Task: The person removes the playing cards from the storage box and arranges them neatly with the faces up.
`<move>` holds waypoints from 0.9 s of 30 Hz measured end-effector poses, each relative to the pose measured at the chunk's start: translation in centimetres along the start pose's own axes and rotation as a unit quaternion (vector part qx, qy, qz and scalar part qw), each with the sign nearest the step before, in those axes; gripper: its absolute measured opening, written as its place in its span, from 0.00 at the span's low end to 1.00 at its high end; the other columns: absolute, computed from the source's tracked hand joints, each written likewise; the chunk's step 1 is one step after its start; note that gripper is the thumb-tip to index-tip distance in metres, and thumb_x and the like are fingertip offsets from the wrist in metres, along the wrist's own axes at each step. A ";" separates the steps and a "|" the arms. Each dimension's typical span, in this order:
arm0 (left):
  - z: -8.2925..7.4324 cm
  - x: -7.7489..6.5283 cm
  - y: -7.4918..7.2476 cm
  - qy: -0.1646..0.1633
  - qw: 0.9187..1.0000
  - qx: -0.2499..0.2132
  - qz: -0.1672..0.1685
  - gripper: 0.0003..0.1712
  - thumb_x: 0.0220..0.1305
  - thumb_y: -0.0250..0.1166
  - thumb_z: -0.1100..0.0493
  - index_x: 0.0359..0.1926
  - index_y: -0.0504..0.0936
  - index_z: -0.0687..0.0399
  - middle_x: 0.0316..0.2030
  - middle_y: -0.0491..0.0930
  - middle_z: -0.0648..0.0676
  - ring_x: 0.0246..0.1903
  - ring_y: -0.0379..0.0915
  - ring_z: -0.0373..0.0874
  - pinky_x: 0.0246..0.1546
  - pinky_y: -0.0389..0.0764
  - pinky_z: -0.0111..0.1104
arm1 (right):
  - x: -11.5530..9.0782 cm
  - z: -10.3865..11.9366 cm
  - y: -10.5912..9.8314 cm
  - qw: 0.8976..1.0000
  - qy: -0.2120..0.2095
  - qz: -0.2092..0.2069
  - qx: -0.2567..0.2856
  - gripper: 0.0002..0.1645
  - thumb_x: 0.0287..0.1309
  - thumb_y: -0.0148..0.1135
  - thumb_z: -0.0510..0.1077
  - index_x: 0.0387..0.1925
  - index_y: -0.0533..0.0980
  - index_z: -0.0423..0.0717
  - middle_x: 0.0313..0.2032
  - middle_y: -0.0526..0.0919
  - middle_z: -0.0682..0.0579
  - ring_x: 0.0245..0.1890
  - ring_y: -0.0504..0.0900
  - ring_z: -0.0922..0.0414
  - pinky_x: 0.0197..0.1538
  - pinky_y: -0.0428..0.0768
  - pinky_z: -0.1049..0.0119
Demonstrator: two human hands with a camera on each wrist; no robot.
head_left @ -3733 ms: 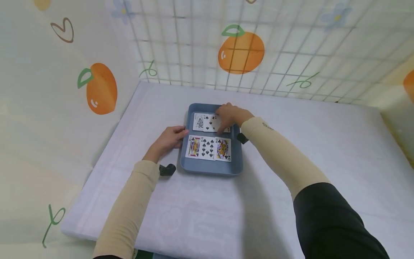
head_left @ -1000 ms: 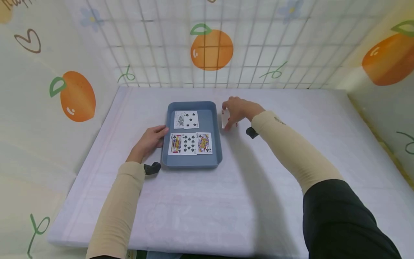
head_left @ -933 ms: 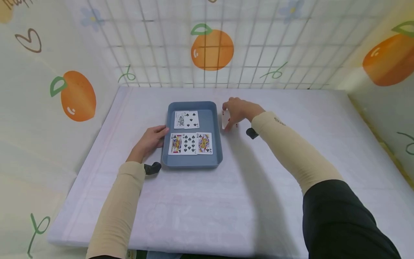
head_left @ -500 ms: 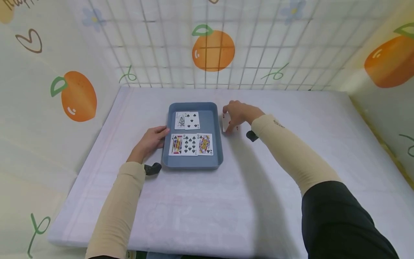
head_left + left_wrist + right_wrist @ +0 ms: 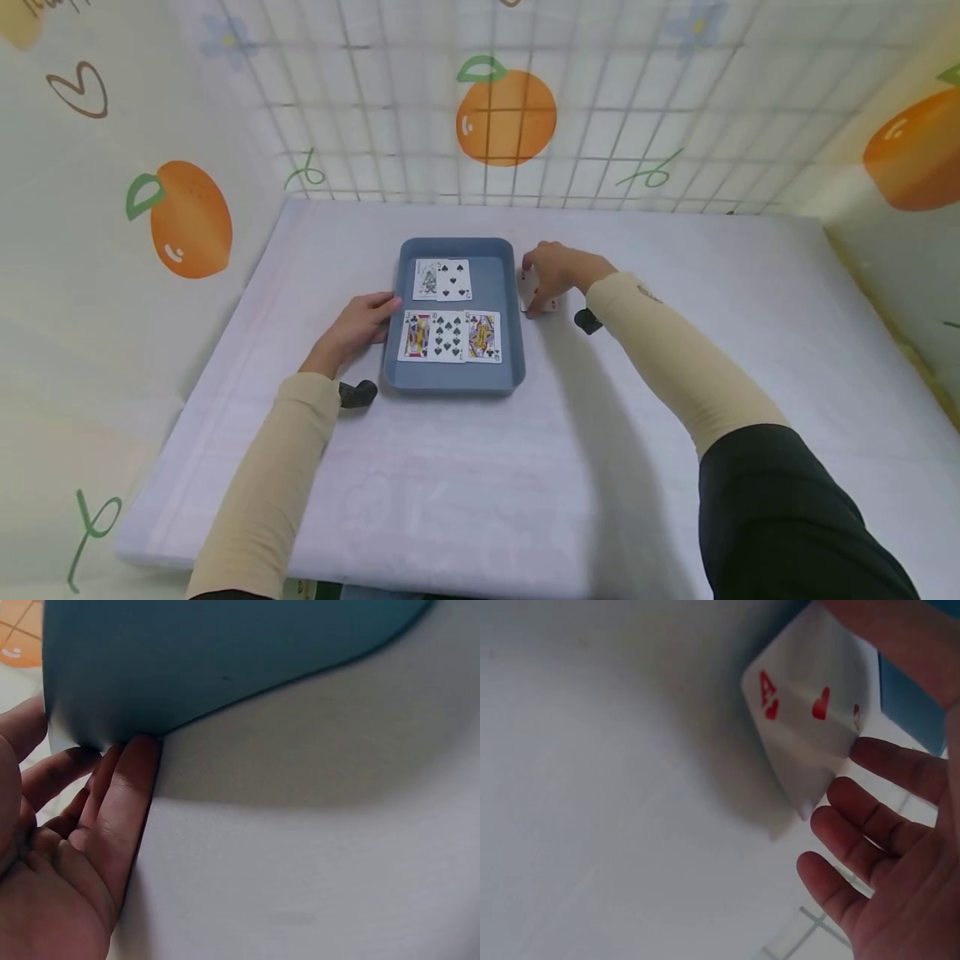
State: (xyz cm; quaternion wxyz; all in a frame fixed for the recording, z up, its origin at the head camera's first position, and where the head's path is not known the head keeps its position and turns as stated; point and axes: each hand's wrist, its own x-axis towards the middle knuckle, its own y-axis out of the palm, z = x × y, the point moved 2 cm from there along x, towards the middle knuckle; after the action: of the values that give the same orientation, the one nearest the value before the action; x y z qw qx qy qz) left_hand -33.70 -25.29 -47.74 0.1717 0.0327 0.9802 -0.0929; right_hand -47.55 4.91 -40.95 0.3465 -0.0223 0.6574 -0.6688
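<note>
A blue-grey tray (image 5: pixel 457 379) lies on the table with playing cards face up in two rows. Its upper row is a joker (image 5: pixel 425 280) and a five of spades (image 5: pixel 453 280); below lie a jack (image 5: pixel 416 337), a ten of spades (image 5: pixel 447 337) and a queen of clubs (image 5: pixel 482 337). My left hand (image 5: pixel 356 325) grips the tray's left side, thumb at the rim and fingers against the outer wall. Just right of the tray, my right hand (image 5: pixel 558 275) pinches an ace of hearts (image 5: pixel 802 712) by its edges, thumb opposite the index finger; the other fingers are spread.
White cloth covers the table (image 5: pixel 450 492), which meets a wire grid (image 5: pixel 600 150) behind a printed sheet at the back. A printed curtain (image 5: pixel 112 333) stands along the left side. Black wrist mounts (image 5: pixel 358 394) stick out beneath both sleeves.
Since the earliest frame my right hand has carried the ace of hearts out of the tray's upper row to the right side. Over the last second both hands have kept their places.
</note>
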 end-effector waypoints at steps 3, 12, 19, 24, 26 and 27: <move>0.0 0.1 0.1 0.002 1.000 0.002 -0.004 0.34 0.75 0.55 0.48 0.74 0.60 0.56 0.66 0.70 0.60 0.62 0.71 0.51 0.58 0.77 0.39 | 0.2 -0.1 0.1 1.000 -0.008 -0.002 0.000 0.53 0.35 0.83 0.58 0.63 0.71 0.43 0.57 0.72 0.41 0.56 0.69 0.44 0.59 0.73 0.42; 0.3 0.4 0.0 0.004 1.000 0.002 -0.009 0.33 0.75 0.55 0.48 0.74 0.62 0.56 0.66 0.71 0.59 0.62 0.71 0.51 0.58 0.78 0.39 | 0.8 -0.4 0.4 1.000 -0.003 0.001 0.007 0.53 0.35 0.84 0.58 0.64 0.71 0.44 0.60 0.71 0.39 0.57 0.68 0.43 0.61 0.72 0.41; 0.2 0.1 0.2 0.002 1.000 -0.006 -0.011 0.33 0.75 0.55 0.48 0.74 0.61 0.56 0.66 0.70 0.59 0.62 0.71 0.51 0.58 0.77 0.39 | 0.7 -0.6 0.5 1.000 0.006 0.005 -0.002 0.59 0.34 0.83 0.60 0.67 0.68 0.44 0.62 0.70 0.39 0.59 0.67 0.43 0.61 0.73 0.42; 0.1 0.0 0.2 0.006 1.000 -0.005 -0.011 0.33 0.75 0.55 0.47 0.74 0.61 0.56 0.67 0.70 0.58 0.63 0.70 0.51 0.59 0.77 0.39 | 0.2 -0.7 0.1 1.000 0.010 0.001 0.004 0.65 0.33 0.83 0.63 0.71 0.63 0.43 0.65 0.67 0.38 0.62 0.64 0.42 0.64 0.70 0.39; 0.0 -0.1 0.2 0.009 1.000 -0.004 -0.010 0.33 0.75 0.55 0.47 0.74 0.61 0.56 0.67 0.69 0.59 0.63 0.70 0.51 0.59 0.77 0.39 | 0.1 -0.7 -0.1 1.000 0.010 -0.004 0.007 0.66 0.32 0.83 0.64 0.71 0.63 0.42 0.66 0.66 0.38 0.63 0.64 0.41 0.64 0.68 0.38; 0.0 -0.1 0.2 0.011 1.000 -0.006 -0.009 0.33 0.75 0.55 0.47 0.74 0.61 0.56 0.67 0.69 0.59 0.63 0.70 0.51 0.59 0.77 0.39 | 0.0 -0.7 -0.2 1.000 0.010 -0.005 0.008 0.67 0.32 0.83 0.64 0.71 0.63 0.42 0.66 0.66 0.38 0.63 0.64 0.41 0.65 0.68 0.38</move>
State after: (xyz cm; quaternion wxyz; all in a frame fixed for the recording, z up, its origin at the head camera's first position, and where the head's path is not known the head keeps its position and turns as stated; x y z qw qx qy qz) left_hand -33.60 -25.09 -47.75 0.1605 0.0236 0.9828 -0.0888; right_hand -47.97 5.52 -40.89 0.3363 -0.0161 0.6553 -0.6762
